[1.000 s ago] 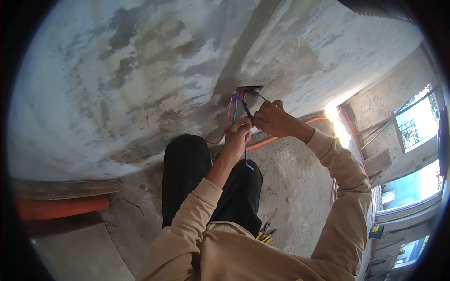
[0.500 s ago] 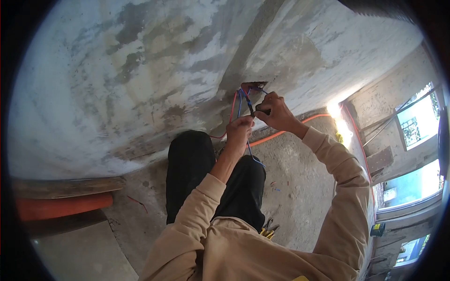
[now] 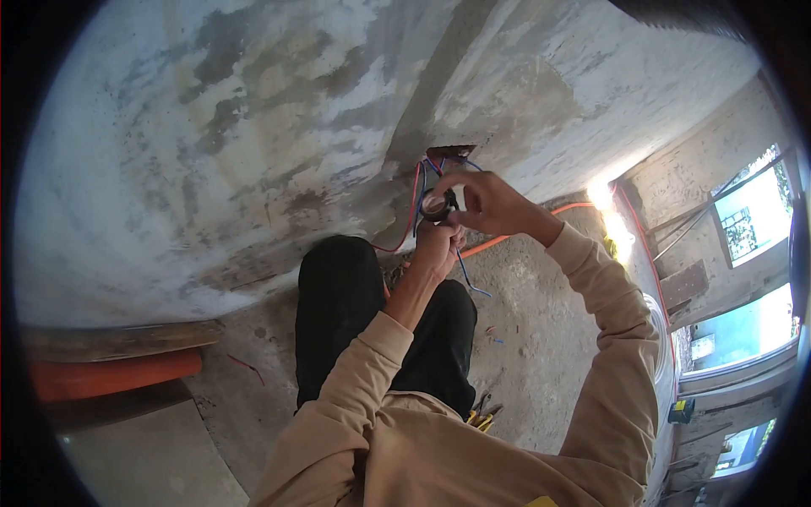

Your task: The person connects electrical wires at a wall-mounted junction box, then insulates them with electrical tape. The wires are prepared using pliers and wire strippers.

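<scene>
Red and blue wires [image 3: 416,188] come out of a recessed box [image 3: 453,153] in the plastered wall. Below the box, my left hand [image 3: 436,246] pinches the wires, and a blue wire end [image 3: 475,286] hangs out beneath it. My right hand [image 3: 492,203] is curled around a black roll of tape [image 3: 435,204], right against the wires and just above my left fingers. The exact spot where the tape meets the wires is hidden by the fingers.
An orange conduit [image 3: 490,243] runs along the floor behind my hands. Yellow-handled pliers [image 3: 481,419] lie by my right knee. At the lower left are a wooden plank [image 3: 118,337] and an orange pipe [image 3: 118,377]. A white coil [image 3: 665,355] sits beyond my right arm.
My right hand has moved slightly left and turned, bringing the round face of the tape roll into view. My left hand has shifted slightly down, and the hanging blue wire end has moved right.
</scene>
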A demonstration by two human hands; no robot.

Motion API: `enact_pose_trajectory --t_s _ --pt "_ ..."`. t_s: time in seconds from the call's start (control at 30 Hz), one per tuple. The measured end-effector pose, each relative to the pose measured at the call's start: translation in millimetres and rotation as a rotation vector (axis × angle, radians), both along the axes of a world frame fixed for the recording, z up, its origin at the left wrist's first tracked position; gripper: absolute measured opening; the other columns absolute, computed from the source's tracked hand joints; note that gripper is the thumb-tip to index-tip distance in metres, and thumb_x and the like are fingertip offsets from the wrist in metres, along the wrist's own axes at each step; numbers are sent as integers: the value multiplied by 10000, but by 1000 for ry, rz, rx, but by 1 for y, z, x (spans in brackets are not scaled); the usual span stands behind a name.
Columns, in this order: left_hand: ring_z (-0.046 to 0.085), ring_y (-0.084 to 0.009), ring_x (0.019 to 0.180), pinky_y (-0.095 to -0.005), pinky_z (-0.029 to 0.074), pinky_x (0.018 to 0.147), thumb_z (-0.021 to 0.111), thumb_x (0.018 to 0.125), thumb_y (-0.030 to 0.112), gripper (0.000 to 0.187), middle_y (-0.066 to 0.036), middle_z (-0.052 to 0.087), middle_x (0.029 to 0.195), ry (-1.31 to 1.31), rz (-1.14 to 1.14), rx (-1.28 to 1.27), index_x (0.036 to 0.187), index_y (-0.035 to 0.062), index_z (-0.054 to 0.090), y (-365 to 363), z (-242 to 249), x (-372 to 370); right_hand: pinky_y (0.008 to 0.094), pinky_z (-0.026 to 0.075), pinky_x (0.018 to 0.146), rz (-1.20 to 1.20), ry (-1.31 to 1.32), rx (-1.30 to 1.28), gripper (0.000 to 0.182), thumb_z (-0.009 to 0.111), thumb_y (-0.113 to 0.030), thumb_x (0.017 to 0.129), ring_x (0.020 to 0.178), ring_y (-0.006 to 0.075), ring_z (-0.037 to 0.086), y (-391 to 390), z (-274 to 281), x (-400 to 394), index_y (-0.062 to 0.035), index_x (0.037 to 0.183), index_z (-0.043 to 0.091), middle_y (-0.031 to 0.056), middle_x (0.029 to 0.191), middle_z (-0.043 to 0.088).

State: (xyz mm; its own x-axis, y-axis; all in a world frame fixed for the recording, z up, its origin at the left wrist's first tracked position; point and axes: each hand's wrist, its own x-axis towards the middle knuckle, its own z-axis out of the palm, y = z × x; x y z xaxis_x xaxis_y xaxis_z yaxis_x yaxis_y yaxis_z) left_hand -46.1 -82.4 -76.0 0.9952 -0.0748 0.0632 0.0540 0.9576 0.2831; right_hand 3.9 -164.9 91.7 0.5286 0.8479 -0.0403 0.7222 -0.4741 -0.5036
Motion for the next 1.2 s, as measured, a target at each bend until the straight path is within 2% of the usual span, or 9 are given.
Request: enact_pose_trajectory --t_s 0.07,0.37,0.47,0.6,0.7,0.93,1.03,1.1,1.2 --pt "443 -76 592 -255 339 566 581 860 -27 124 23 513 725 -7 82 82 889 90 551 -4 1 1 332 514 723 222 -17 -59 400 736 -227 805 818 226 675 3 -6 6 -24 1131 625 135 1026 690" --pt "404 -36 591 -217 309 508 545 888 -4 151 36 491 753 -90 254 317 1022 68 542 1 -8 1 432 506 758 194 -301 -705 433 665 -459 835 885 338 654 48 2 -10 -46 951 717 153 889 694" --pt "423 -49 621 -219 322 537 488 876 -73 352 13 509 769 -63 225 307 1209 41 512 9 -14 1 394 496 703 405 -338 -343 421 652 -464 850 790 272 651 32 5 19 -48 834 711 117 839 687" --pt "438 -72 647 -241 346 589 465 861 -133 557 -26 530 787 91 56 165 1393 18 400 10 -1 -1 318 463 663 198 81 -482 343 687 -373 852 716 160 593 12 33 50 -34 796 688 67 803 660" --pt "443 -85 648 -267 347 627 578 909 -17 253 -14 564 833 181 -5 -62 1159 18 551 11 10 -14 291 444 649 166 124 -345 241 695 -266 862 694 122 561 -12 24 64 -27 832 676 45 801 651" --pt "456 -87 636 -271 354 658 631 919 104 93 27 558 825 -10 -242 -261 990 77 577 -2 -5 3 309 484 665 104 160 149 152 669 -25 811 703 116 601 -36 -46 69 -9 962 656 47 931 665" --pt "467 -85 650 -269 361 656 620 931 128 58 13 568 874 -25 -206 -224 947 83 588 -2 -6 5 291 509 645 -294 19 232 250 665 24 810 745 123 640 -19 -53 37 -14 1053 620 32 974 658" --pt "477 -83 665 -267 366 647 601 946 138 66 -26 622 994 -84 -197 -216 975 81 619 -5 -21 12 273 504 584 -167 -191 247 228 684 -27 808 649 156 652 -5 -36 13 5 1018 598 83 1004 666" --pt "481 -81 697 -284 372 628 563 935 49 61 -37 616 1009 178 2 -73 933 84 612 -4 26 -1 302 511 607 125 -359 125 227 710 -133 809 638 203 652 6 -20 -7 5 955 604 120 970 670"
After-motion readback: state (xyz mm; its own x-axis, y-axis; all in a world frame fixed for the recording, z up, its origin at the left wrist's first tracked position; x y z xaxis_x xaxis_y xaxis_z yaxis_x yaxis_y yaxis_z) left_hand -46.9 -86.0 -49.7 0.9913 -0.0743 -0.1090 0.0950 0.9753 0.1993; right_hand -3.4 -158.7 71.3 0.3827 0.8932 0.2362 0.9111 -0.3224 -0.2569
